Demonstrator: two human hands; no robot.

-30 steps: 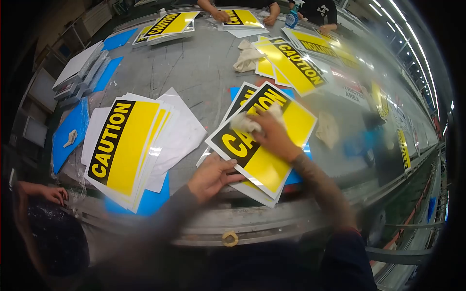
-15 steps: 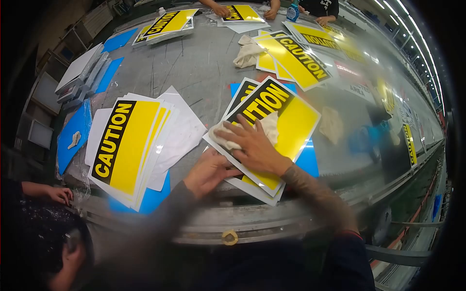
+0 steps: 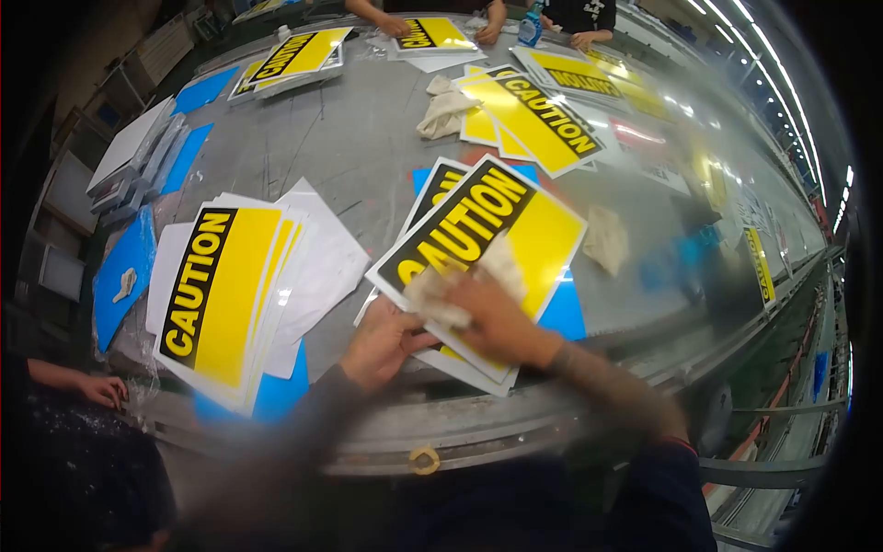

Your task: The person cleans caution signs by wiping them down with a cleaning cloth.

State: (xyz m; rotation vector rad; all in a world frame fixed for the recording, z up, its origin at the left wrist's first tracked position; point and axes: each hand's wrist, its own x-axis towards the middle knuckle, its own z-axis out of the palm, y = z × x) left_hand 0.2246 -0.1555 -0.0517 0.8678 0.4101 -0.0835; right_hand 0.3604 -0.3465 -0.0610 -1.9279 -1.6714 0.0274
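A yellow and black caution sign lies tilted in front of me, partly over another caution sign and a blue sheet. My right hand presses a bunched whitish cloth onto its lower face, covering part of the yellow area. At the sign's lower left edge, my left hand grips the border, some of its fingers hidden beneath. To the left rests a fanned stack of caution signs, with white sheets beside it.
Another cloth lies right of the sign. More caution signs and a crumpled cloth sit farther back. A blue bottle stands near other people's hands. At lower left, a co-worker's hand reaches the metal table's edge.
My right hand has slid the cloth toward the sign's lower part, and its fingers have drawn in. My left hand stays at the edge. The whole view has shifted slightly.
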